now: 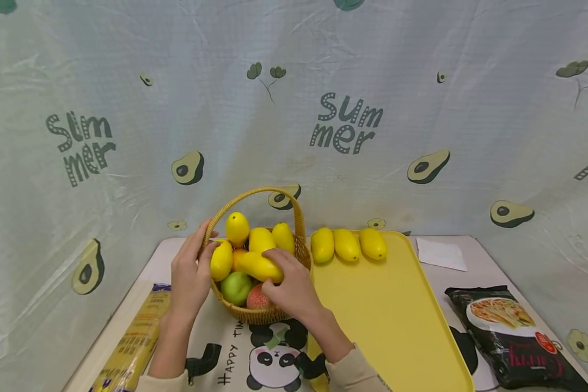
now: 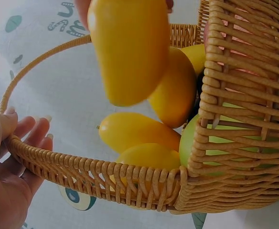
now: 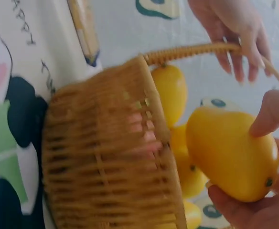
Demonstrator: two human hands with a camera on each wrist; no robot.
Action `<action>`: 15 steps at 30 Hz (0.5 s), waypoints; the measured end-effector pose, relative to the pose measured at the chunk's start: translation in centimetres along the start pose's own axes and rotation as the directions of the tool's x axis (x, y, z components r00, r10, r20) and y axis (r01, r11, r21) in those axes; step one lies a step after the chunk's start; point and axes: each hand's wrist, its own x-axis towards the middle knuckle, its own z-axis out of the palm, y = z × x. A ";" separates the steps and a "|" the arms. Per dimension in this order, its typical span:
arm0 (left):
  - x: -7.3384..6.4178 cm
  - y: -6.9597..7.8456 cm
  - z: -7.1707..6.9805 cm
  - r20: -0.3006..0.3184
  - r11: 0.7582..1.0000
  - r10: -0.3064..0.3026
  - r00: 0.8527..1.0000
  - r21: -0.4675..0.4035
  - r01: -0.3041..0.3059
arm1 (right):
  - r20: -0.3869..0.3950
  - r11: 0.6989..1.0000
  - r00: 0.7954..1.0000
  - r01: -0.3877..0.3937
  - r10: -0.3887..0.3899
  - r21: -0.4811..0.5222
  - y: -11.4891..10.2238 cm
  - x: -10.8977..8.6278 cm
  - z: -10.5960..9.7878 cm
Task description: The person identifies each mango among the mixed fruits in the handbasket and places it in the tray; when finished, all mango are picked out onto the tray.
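Observation:
A wicker basket (image 1: 247,316) with a tall arched handle (image 2: 82,167) stands left of the yellow tray, full of fruit. My left hand (image 1: 191,272) holds the handle's left side, its fingers around the wicker in the left wrist view. Over the basket's fruit, my right hand (image 1: 294,286) grips a yellow mango (image 3: 230,152) between thumb and fingers. Inside the basket are several other mangoes (image 1: 261,239), a green fruit (image 1: 236,288), a reddish fruit (image 1: 258,298) and an orange fruit (image 1: 237,257), partly hidden by the held mango.
Three mangoes (image 1: 346,245) lie in a row at the back of the yellow tray (image 1: 377,316). A black food packet (image 1: 514,337) and a white paper (image 1: 441,254) are on the right. A long yellow packet (image 1: 134,343) lies on the left. A printed curtain (image 1: 255,120) hangs behind.

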 end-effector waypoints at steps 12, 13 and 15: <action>-0.2 0.1 0.0 -0.015 1.000 -0.005 1.000 0.019 0.005 | -0.121 0.997 0.993 -0.004 0.013 0.075 4.0 0.5 -4.6; -0.2 0.1 0.0 -0.016 1.000 -0.003 1.000 0.018 0.003 | -0.124 0.998 0.992 -0.003 0.011 0.067 4.5 0.5 -5.1; -0.2 0.1 0.1 -0.016 1.000 0.001 1.000 0.019 -0.001 | -0.144 0.999 0.990 0.003 0.003 0.045 5.3 0.5 -6.1</action>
